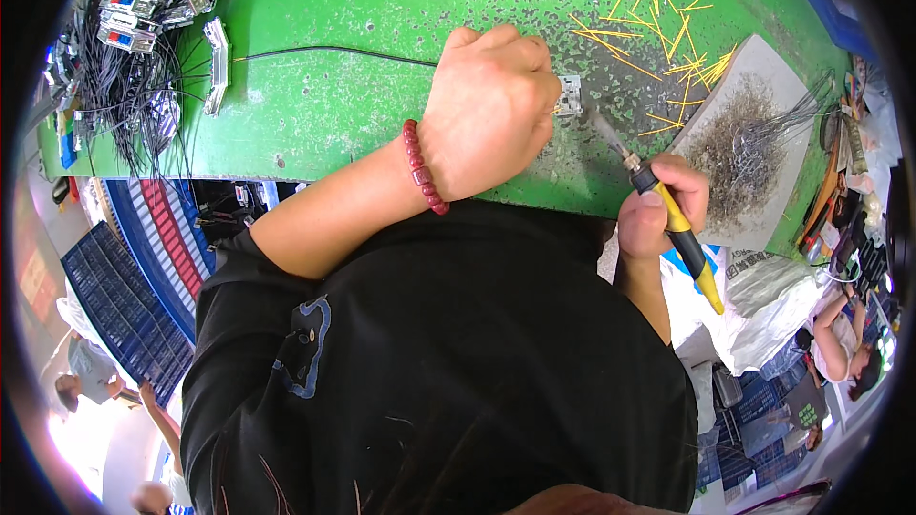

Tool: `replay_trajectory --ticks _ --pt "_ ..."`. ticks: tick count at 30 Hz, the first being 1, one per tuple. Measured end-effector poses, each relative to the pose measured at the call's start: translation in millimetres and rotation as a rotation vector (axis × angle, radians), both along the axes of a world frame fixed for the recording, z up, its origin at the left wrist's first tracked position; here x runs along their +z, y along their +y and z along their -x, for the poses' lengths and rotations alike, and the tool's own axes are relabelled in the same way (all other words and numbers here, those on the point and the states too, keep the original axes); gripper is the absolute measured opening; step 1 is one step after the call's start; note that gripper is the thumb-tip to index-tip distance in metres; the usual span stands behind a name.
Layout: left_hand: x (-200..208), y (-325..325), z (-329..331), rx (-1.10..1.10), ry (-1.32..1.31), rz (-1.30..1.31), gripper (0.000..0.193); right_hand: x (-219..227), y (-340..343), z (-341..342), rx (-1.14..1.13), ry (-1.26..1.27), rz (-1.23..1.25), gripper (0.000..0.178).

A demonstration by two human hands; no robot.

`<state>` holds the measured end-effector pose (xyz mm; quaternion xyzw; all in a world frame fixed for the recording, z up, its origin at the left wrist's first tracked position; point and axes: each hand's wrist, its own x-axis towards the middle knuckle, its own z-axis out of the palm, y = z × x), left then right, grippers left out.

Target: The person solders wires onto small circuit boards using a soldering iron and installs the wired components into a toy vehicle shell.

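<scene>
My left hand (501,100), with a dark red bead bracelet (421,167) on the wrist, is closed over the green bench. A small grey-and-white board-like piece (569,95) sticks out beyond its knuckles; the fingertips are hidden beneath the hand. A black wire (353,51) runs from the left into this hand, past a silver metal-cased part (217,67). My right hand (660,205) grips a yellow-and-black soldering iron (676,215). The iron's tip points up and left, just to the right of the board-like piece and seemingly apart from it.
Thin yellow sticks (658,29) lie scattered on the green bench (315,124) at the far right. A grey board (763,219) nearby carries dark debris and wire ends. Metal-cased parts with black wires (134,14) are heaped at the left. Other people (95,372) are farther off.
</scene>
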<state>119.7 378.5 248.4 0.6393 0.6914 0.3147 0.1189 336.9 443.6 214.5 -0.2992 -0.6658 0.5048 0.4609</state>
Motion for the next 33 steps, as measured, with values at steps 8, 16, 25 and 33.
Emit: replay_trajectory --ticks 8,16,25,33 --pt "10 -9 11 -0.031 0.059 0.012 0.012 27 29 40 0.255 -0.444 -0.585 0.026" --pt "-6 -46 67 0.0 0.093 -0.046 0.016 33 27 55 0.388 -0.54 -0.801 0.032" --pt "19 -105 128 0.395 0.217 -0.037 0.012 30 3 84 0.285 -0.45 -0.668 0.028" --pt "29 -134 192 0.744 0.489 0.483 0.02 33 1 79 0.262 -0.381 -0.594 0.024"
